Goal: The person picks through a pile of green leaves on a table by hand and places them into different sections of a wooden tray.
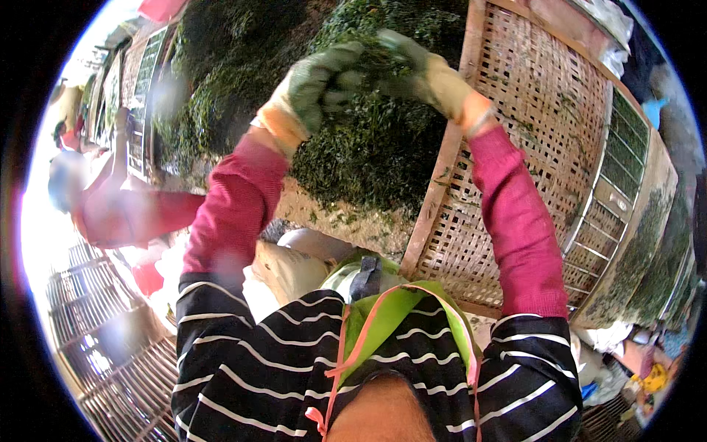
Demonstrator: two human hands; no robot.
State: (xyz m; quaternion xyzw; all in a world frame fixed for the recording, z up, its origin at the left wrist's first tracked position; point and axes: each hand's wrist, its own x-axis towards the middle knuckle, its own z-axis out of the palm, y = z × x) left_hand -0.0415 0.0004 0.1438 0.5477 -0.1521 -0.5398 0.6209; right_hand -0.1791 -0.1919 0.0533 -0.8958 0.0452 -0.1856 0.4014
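Observation:
A big heap of wet-looking, dark green leafy plants [368, 158] lies in front of me; whether it is seaweed or another plant I cannot tell. Both hands wear green-palmed work gloves with pale cuffs, and red sleeves cover my forearms. Over the heap, my left hand [318, 82] is closed, its fingers curled at the edge of a loose clump. My right hand [423, 72] bends in toward it from the other side, closed about the same clump and slightly blurred. Leaves hide parts of the fingers on both hands.
Right of the heap leans a wood-framed woven bamboo panel [537, 103], with scraps of leaf stuck on it. A metal rack [607, 199] stands beyond. Slatted bamboo flooring [110, 353] lies at lower left. Another person's red-sleeved arm [147, 215] reaches in from the left.

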